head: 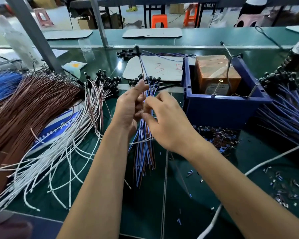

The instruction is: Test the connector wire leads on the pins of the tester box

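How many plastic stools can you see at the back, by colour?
Orange stools: 2
Pink stools: 1
Total: 3

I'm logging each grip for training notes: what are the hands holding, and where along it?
Both the left hand and right hand grip the bundle of thin blue and brown wire leads around mid-length, below its black connectors.

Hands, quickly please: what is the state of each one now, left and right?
Left hand: holds the bundle of blue and brown wire leads, fingers curled round it.
Right hand: pinches leads in the same bundle with its fingertips.
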A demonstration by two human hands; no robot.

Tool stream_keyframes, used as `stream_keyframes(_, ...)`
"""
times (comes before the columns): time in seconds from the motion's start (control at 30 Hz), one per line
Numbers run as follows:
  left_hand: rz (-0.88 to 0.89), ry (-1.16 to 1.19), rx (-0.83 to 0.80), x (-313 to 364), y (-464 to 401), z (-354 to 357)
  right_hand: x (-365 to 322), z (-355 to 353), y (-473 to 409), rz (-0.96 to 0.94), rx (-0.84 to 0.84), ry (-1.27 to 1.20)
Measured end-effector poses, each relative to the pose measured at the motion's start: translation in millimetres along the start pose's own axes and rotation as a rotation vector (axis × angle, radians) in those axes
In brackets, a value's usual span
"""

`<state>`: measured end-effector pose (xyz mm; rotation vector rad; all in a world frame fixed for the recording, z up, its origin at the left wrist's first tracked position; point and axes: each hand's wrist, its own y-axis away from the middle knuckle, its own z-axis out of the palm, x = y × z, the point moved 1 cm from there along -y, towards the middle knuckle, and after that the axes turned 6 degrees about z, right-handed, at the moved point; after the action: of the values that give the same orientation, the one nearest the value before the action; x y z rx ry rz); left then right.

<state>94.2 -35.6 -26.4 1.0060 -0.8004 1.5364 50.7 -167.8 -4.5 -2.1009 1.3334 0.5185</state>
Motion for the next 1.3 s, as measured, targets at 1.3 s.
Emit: stream_keyframes(1.3,0.102,1.140,-0.127,27.7,3.1,-14.1,10.0,-63.1,-8.8,0.127,-0.083,-0.416)
